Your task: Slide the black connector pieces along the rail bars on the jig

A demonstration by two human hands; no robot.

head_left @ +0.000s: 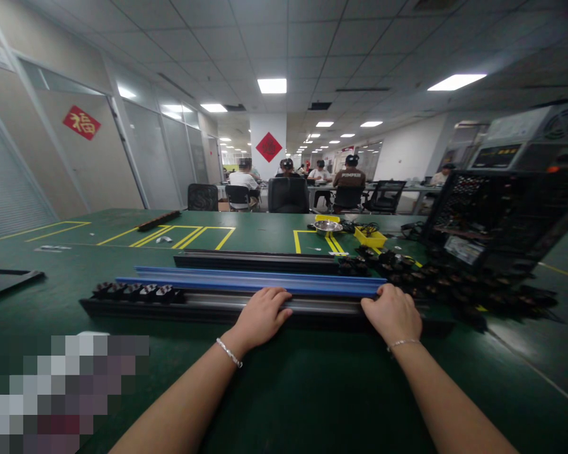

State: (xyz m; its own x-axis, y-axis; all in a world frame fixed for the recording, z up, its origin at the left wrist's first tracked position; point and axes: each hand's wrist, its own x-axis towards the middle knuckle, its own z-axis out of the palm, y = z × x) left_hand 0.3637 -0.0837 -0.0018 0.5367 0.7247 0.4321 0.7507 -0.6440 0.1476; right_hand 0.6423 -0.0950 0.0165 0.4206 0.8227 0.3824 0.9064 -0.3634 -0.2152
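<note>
A long black rail with a grey metal channel lies crosswise on the green table. My left hand is curled over its middle, thumb on the near side and fingers on the far side. Farther right, my right hand is closed over the same rail, its fingers at the right end of a long blue strip. Whether those fingers also grip the strip, I cannot tell. The blue strip lies along the far side of the rail. Small black parts with shiny tops sit in a row on the rail's left end.
Another black rail lies behind the strip. Black parts are heaped at right, beside an open computer case. A metal bowl and yellow bin stand farther back. Several people sit beyond the table.
</note>
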